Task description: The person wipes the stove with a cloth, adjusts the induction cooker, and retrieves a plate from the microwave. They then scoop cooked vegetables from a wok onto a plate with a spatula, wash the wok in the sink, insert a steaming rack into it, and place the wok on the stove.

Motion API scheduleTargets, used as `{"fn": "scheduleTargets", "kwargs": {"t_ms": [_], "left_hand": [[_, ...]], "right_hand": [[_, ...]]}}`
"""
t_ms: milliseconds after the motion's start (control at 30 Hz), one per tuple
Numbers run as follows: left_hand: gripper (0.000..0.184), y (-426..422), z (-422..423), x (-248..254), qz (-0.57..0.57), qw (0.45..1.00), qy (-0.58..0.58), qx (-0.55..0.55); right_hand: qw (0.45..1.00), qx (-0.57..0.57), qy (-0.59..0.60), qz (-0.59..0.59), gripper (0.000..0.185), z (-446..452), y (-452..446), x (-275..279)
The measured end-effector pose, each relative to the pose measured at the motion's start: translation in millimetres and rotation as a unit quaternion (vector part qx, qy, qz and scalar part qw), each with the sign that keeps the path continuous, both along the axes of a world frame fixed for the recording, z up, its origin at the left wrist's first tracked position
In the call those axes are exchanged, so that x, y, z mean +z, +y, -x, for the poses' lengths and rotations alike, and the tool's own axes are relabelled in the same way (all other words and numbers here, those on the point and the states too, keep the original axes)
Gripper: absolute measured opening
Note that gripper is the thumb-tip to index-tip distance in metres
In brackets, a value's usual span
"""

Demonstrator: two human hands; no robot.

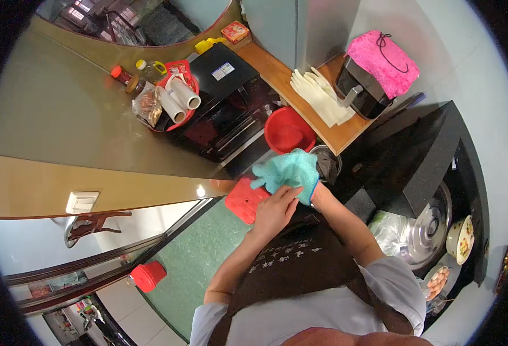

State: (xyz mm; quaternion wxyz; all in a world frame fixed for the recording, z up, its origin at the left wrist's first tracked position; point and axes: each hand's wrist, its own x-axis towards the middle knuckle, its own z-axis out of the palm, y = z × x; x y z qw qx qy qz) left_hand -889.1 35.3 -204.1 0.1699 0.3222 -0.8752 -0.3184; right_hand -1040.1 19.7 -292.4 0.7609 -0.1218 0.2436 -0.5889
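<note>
A teal textured glove [293, 171] with a blue-edged cuff covers my right hand [300, 176]. The glove's fingers point left and up, spread apart, with nothing held in them. My left hand [277, 209] is closed at the glove's cuff, its fingertips pressed on the fabric near the right wrist. Just below and left of the gloves' fingers is a red plastic stool [246, 200], partly covered by my left hand and the glove. Behind the glove stands a red basin [289, 130], and beside it a metal pot [327, 164] with something dark inside.
Cream rubber gloves [322, 95] lie on a wooden shelf [277, 75] beside a black appliance [364, 92] under a pink cover. A black oven [222, 104] stands left. At right, a lidded pan [429, 228] and bowl of eggs [437, 282] sit on the counter. A red bin [148, 276] is on the floor.
</note>
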Motion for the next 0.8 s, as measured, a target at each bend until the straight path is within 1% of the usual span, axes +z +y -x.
{"fn": "scheduleTargets", "kwargs": {"t_ms": [33, 67, 133, 167, 200, 233, 267, 300, 333, 367, 433, 500, 567, 600, 700, 800], "left_hand": [[0.031, 0.2, -0.1, 0.5, -0.002, 1.000, -0.006, 0.000], [0.031, -0.2, -0.3, 1.2, -0.005, 1.000, -0.011, 0.000], [0.029, -2.7, -2.6, 4.7, -0.002, 1.000, 0.004, 0.010], [0.029, -4.2, -4.6, 6.0, -0.001, 1.000, 0.012, 0.015], [0.027, -6.2, -7.4, 4.3, -0.003, 0.999, 0.019, 0.029], [0.026, -9.0, -11.0, 0.4, -0.005, 0.999, 0.028, 0.044], [0.025, -11.9, -14.1, -2.3, -0.006, 0.998, 0.037, 0.058], [0.024, -15.2, -17.2, -2.9, -0.013, 0.997, 0.041, 0.068], [0.024, -19.0, -20.2, -3.0, -0.020, 0.996, 0.045, 0.077], [0.023, -21.9, -22.0, -3.3, -0.026, 0.995, 0.048, 0.087], [0.022, -24.5, -24.8, -4.6, -0.019, 0.993, 0.058, 0.098], [0.022, -24.7, -26.7, -5.0, -0.012, 0.993, 0.061, 0.099], [0.023, -23.3, -27.8, -4.9, -0.005, 0.994, 0.059, 0.091], [0.023, -22.1, -28.5, -7.3, -0.017, 0.994, 0.051, 0.092], [0.024, -18.5, -30.9, -16.0, -0.043, 0.994, 0.036, 0.092], [0.024, -17.1, -32.3, -18.7, -0.045, 0.994, 0.036, 0.089]], "right_hand": [[1.000, 0.015, 0.021, 0.018, 0.028, 0.2, -2.3, 5.0], [0.999, 0.038, -0.029, 0.014, 0.026, 2.1, -2.5, 10.9], [0.998, 0.037, 0.003, 0.057, 0.033, 0.3, -3.4, 11.9], [0.991, 0.012, 0.085, 0.104, 0.040, -2.4, -3.2, 3.2], [0.944, 0.023, 0.271, 0.184, 0.044, -2.6, -5.6, 7.4], [0.859, 0.013, 0.447, 0.250, 0.049, -3.9, -9.1, 21.8], [0.655, 0.037, 0.681, 0.326, 0.051, 2.0, -17.3, 37.6], [0.529, 0.036, 0.775, 0.345, 0.051, 1.2, -19.4, 47.5], [0.390, 0.028, 0.849, 0.356, 0.052, 0.4, -21.6, 57.3], [0.398, -0.001, 0.851, 0.342, 0.051, -3.3, -19.1, 59.4], [0.421, -0.021, 0.843, 0.334, 0.048, -6.1, -16.9, 58.7], [0.452, -0.003, 0.823, 0.344, 0.044, -4.3, -15.7, 51.9], [0.524, -0.040, 0.774, 0.355, 0.044, -6.9, -13.3, 21.5], [0.558, -0.059, 0.746, 0.358, 0.044, -9.2, -13.5, 23.1], [0.535, -0.025, 0.763, 0.362, 0.047, -7.0, -10.5, 33.7], [0.551, -0.016, 0.750, 0.365, 0.053, -7.4, -5.2, 22.9]]}}
